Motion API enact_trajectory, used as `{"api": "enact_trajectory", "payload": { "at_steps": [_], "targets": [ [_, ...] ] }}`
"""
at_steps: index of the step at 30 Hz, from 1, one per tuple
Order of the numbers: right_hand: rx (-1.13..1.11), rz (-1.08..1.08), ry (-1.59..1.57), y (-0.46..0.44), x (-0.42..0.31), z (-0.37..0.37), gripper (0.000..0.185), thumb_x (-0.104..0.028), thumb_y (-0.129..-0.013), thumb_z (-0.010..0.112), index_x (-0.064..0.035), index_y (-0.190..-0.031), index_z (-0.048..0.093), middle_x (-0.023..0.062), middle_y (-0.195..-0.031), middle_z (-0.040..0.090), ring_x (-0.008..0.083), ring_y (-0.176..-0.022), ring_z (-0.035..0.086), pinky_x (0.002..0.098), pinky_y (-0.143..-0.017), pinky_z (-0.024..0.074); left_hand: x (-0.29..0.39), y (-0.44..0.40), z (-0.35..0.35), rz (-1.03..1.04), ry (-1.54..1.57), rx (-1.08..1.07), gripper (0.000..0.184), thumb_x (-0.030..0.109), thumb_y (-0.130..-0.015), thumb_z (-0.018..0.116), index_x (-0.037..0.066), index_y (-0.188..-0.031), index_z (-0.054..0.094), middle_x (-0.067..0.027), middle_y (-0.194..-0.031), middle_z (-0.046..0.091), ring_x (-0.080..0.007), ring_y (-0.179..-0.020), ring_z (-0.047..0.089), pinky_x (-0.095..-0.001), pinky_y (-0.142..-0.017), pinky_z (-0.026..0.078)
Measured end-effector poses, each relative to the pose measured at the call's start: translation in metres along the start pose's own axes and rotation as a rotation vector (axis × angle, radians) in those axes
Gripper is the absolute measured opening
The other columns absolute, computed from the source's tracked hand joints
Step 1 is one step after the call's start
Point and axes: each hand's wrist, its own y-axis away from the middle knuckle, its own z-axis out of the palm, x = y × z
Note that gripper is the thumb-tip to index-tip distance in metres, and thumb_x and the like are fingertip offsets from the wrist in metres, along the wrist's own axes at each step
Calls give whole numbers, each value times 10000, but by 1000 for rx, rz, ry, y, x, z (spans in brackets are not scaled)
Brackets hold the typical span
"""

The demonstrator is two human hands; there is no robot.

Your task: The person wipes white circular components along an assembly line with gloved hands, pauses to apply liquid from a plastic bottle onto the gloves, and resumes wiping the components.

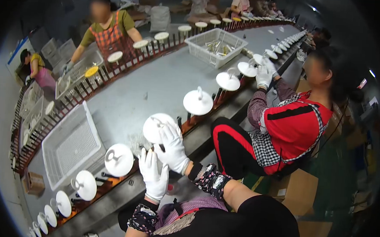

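Observation:
My right hand [174, 151], in a white glove, reaches over the lower right part of a white round disc with a raised loop [151, 127]. Its fingers are stretched out over the disc's face, with the thumb apart from them. Just below and to the left, my left hand [154, 174], also gloved, is raised with its fingers extended and nothing visible in it. Left of my hands another white disc with a loop [121, 161] stands tilted on the line. Whether my right fingers grip the disc or only touch it is hard to make out.
Similar discs [198, 102] ride a curved conveyor of dark pegs around the grey table [131, 94]. A white basket [70, 155] stands at left, and another basket [212, 55] holds small parts. A co-worker in red [293, 124] sits close on my right; others work across the table.

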Motion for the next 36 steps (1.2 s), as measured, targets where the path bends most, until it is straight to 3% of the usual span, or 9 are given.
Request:
{"api": "enact_trajectory", "payload": {
  "at_steps": [5,6,8,13,21,26,30,34,36],
  "targets": [
    [-411,-58,174,-53,1,12,546,-441,-993,519,-187,-1467,615,122,-1521,594,310,-1501,460,556,-1277,251,-48,-87,26,-165,-37,-33,604,293,-970,716,-41,-1453,575,-275,-1502,568,-453,-1477,459,-567,-1278,287],
    [-226,-207,205,-44,19,46,512,-435,-980,543,-191,-1421,634,129,-1476,627,289,-1469,500,534,-1266,288,-57,-102,25,-202,-41,-86,567,316,-974,701,-29,-1415,612,-266,-1445,616,-443,-1445,495,-567,-1270,302],
    [-453,-82,-31,-66,1,38,477,-431,-954,591,-185,-1358,649,133,-1396,666,292,-1400,565,522,-1242,332,-54,-124,3,-232,41,-120,386,321,-931,732,18,-1167,693,-206,-1193,722,-395,-1162,669,-519,-1109,465],
    [-533,-148,-191,-86,0,64,306,-363,-884,703,-99,-1035,739,175,-1056,769,421,-1002,724,463,-885,595,-99,-102,18,-418,257,57,417,227,-892,833,-22,-1209,727,-199,-1200,748,-329,-1154,709,-418,-1054,538],
    [-270,-203,-134,-28,-42,58,432,-279,-939,584,-86,-1319,654,126,-1385,622,331,-1377,531,494,-1207,363,-90,-20,-3,-137,-168,277,437,99,-983,681,-24,-1399,635,-252,-1500,585,-414,-1523,421,-490,-1284,293],
    [-381,-203,124,39,-13,8,589,-345,-973,532,-56,-1483,591,154,-1601,517,302,-1558,398,553,-1338,116,-28,28,4,19,-12,-58,601,103,-951,672,-13,-1523,530,-243,-1622,447,-489,-1548,361,-600,-1293,245],
    [-28,84,32,-2,11,-12,574,-331,-923,641,4,-1389,609,181,-1462,572,365,-1465,444,573,-1286,240,0,-16,18,94,47,-19,772,220,-922,777,-51,-1559,435,-283,-1537,520,-495,-1539,376,-638,-1287,228],
    [-137,-113,278,-32,19,34,628,-500,-947,541,-171,-1480,571,140,-1532,551,309,-1522,409,547,-1282,230,-28,-90,28,-42,-106,-41,637,301,-1006,706,-56,-1500,519,-256,-1531,553,-395,-1473,483,-555,-1292,265],
    [-549,-56,314,-63,-6,19,616,-484,-946,546,-201,-1493,566,110,-1555,546,301,-1536,414,556,-1285,232,-53,-106,24,-106,-185,-94,580,334,-1010,699,-46,-1434,587,-249,-1436,636,-366,-1383,578,-523,-1277,300]
  ]
}}
